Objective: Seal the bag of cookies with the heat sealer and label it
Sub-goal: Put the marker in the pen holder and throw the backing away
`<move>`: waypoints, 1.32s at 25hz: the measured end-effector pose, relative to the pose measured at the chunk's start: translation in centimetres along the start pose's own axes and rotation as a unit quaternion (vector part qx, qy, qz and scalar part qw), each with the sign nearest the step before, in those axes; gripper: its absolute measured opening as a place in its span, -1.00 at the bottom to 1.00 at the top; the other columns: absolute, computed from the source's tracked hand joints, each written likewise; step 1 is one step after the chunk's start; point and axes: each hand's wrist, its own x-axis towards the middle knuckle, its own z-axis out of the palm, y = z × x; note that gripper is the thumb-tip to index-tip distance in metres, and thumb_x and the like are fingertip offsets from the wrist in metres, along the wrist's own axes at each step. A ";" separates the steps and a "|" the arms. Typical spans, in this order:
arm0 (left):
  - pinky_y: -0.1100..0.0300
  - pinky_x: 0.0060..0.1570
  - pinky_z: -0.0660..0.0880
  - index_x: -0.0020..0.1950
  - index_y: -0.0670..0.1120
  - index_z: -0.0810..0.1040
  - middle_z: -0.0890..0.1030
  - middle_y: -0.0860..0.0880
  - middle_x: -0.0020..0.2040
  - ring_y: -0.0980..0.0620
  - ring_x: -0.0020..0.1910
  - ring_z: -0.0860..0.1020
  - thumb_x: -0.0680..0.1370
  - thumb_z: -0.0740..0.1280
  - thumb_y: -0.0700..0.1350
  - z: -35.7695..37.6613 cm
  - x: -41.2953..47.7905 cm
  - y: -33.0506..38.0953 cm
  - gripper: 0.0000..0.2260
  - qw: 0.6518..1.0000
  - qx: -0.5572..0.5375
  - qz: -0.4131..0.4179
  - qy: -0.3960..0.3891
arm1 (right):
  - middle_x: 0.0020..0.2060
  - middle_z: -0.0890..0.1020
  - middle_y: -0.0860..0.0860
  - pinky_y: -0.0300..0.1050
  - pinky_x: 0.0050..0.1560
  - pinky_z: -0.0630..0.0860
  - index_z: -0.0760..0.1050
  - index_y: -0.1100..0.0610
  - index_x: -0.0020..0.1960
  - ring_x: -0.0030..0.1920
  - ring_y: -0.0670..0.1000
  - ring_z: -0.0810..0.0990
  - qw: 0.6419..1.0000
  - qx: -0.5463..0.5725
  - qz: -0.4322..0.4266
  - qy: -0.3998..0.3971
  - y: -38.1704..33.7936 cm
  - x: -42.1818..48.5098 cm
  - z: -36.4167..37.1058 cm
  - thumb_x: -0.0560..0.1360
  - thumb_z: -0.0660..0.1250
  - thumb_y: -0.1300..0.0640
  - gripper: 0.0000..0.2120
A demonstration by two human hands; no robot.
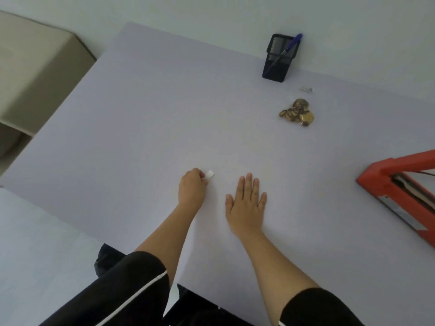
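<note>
The cookies (297,112) lie in a small clump on the far right of the pale desk (141,114), well apart from both hands; any clear bag around them is too faint to make out, so whether it is sealed cannot be told. Just beyond them sits a tiny white scrap (307,89), perhaps label backing or a spare label, and further back a black mesh pen cup (280,58) holds a blue pen (286,51), handy for writing. Nearer the person, the left hand (191,190) is curled closed, its grip pinching a small white label (210,174) between thumb and fingertips, lifted a little off the desk, likely so its sticky side stays free. The right hand (246,203) lies flat, palm down, fingers spread and holding nothing, probably steadying the body. At the right edge the red heat sealer (397,191) stands with its arm raised, partly cut off by the frame. Judging by the label in hand, the labelling step seems to be under way, and the label would next need carrying over to the cookies. Black sleeves (141,278) cover both upper arms.
</note>
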 end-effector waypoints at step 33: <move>0.36 -0.34 0.35 -0.06 -0.12 0.59 0.59 0.01 -0.24 0.15 -0.28 0.50 0.53 0.28 -0.17 1.6 -6.3 -56.4 -0.90 0.930 -0.237 -0.275 0.057 | 0.33 0.34 0.09 -0.08 0.23 0.39 0.21 0.18 0.40 0.28 0.09 0.35 0.954 0.004 -0.261 -0.148 -27.0 -11.0 36.9 0.59 0.12 0.05 -0.58</move>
